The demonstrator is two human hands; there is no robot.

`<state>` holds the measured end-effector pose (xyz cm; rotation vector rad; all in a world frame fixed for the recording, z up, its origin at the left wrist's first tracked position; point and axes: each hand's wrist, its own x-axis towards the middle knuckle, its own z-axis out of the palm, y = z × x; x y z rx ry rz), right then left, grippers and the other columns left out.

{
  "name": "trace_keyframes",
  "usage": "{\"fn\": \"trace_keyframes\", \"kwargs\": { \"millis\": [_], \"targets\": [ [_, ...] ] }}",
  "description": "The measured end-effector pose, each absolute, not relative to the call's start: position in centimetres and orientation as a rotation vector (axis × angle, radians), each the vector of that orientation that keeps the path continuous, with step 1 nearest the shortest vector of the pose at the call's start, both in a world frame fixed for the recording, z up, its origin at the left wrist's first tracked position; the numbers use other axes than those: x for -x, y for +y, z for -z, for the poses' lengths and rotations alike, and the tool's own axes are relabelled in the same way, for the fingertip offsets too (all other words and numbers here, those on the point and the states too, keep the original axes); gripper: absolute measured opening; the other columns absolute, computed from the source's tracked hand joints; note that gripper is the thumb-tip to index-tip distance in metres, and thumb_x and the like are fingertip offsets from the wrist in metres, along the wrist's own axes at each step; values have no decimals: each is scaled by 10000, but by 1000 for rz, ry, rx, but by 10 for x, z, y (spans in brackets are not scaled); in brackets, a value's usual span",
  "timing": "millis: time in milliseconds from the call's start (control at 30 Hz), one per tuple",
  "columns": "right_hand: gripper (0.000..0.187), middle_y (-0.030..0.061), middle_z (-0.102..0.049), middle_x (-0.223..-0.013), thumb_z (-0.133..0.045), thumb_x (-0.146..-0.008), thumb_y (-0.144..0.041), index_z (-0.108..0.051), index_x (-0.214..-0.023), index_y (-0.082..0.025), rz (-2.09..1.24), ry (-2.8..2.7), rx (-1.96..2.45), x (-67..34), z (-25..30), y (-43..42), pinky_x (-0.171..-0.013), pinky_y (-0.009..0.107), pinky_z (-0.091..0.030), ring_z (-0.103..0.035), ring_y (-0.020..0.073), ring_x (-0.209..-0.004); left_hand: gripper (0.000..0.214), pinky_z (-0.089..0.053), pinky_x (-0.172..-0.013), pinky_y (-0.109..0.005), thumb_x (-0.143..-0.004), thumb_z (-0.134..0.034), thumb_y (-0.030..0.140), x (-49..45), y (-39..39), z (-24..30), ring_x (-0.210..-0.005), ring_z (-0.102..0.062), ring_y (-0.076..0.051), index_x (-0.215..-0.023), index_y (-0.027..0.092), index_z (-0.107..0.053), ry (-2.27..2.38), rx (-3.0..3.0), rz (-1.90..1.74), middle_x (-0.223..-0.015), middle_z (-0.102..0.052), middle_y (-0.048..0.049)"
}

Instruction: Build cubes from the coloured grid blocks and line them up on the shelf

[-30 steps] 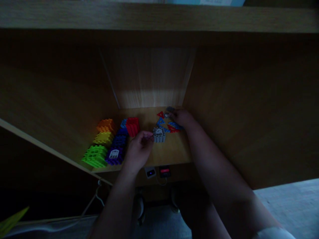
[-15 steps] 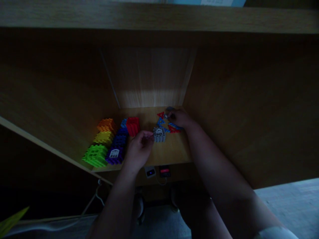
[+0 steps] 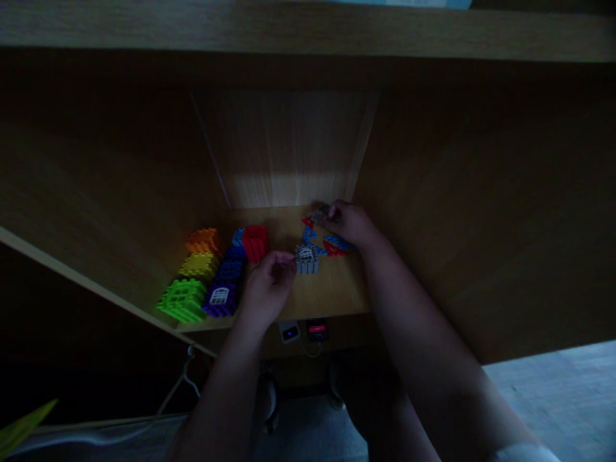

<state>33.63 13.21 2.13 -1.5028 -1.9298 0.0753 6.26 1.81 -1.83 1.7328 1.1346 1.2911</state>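
Note:
My left hand [image 3: 270,281] is curled, thumb and fingertips pinched at the left edge of a neat stack of grey toothed building pieces [image 3: 307,262] with a white window piece on top. Farther back, my right hand [image 3: 350,223] has its fingers closed on a grey building piece [image 3: 318,215], partly hidden by the fingers. Under and beside that hand lie loose blue triangular pieces [image 3: 310,236] and red triangular pieces [image 3: 335,249]. The dim light blurs what exactly lies between the fingertips.
Left on the shelf stand stacks of orange [image 3: 205,240], yellow [image 3: 198,265], green [image 3: 183,300], purple [image 3: 221,300], dark blue [image 3: 231,271] and red pieces [image 3: 255,242]. Wooden walls [image 3: 433,192] close in both sides. Two small devices [image 3: 289,332] sit below the shelf edge.
My right hand has shifted slightly back, and the grey piece at its fingertips shows more plainly over the red triangle. My left hand stays beside the grey stack.

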Motion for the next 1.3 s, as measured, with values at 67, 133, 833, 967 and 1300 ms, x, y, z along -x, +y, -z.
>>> {"fn": "trace_keyframes", "kwargs": {
  "millis": [67, 133, 833, 967, 1300],
  "targets": [
    [309, 17, -730, -846, -857, -837, -380, -577, -891, -259, -119, -1888, 1368, -331, -30, 115, -670, 318, -462, -648, 206, -734, 134, -569, -947, -365, -964, -694, 276, -63, 19, 19, -1024, -749, -218, -1089, 236, -721, 1130, -1731, -1308, -1069, -788, -43],
    [362, 14, -738, -883, -873, -831, -387, -535, -890, -272, -166, -1841, 1231, -322, -34, 95, -695, 333, -493, -666, 212, -755, 136, -568, -934, -356, -957, -701, 263, -63, 19, 20, -1014, -748, -214, -1090, 240, -726, 1127, -1721, -1320, -1061, -787, -37],
    [406, 74, -785, -1180, -892, -885, -233, -495, -810, -271, -224, -1798, 748, -261, -27, -8, -861, 388, -632, -774, 240, -1093, 350, -592, -947, -344, -965, -820, 422, -64, 4, 0, -1006, -765, -211, -1230, 255, -663, 684, -1354, -1490, -1080, -793, -58],
    [396, 81, -767, -1193, -875, -895, -200, -496, -804, -267, -210, -1787, 739, -254, -22, -9, -872, 391, -647, -771, 230, -1085, 312, -577, -965, -329, -966, -819, 418, -65, 5, 3, -1032, -742, -197, -1193, 257, -678, 719, -1354, -1519, -1105, -777, -51],
    [221, 88, -737, -1234, -804, -963, -188, -609, -896, -269, -126, -1827, 713, -246, -22, -10, -911, 384, -645, -753, 219, -1113, 356, -549, -930, -282, -961, -826, 384, -64, 9, 6, -1031, -690, -165, -1250, 272, -652, 710, -1436, -1539, -1093, -714, -21]
  ]
}}
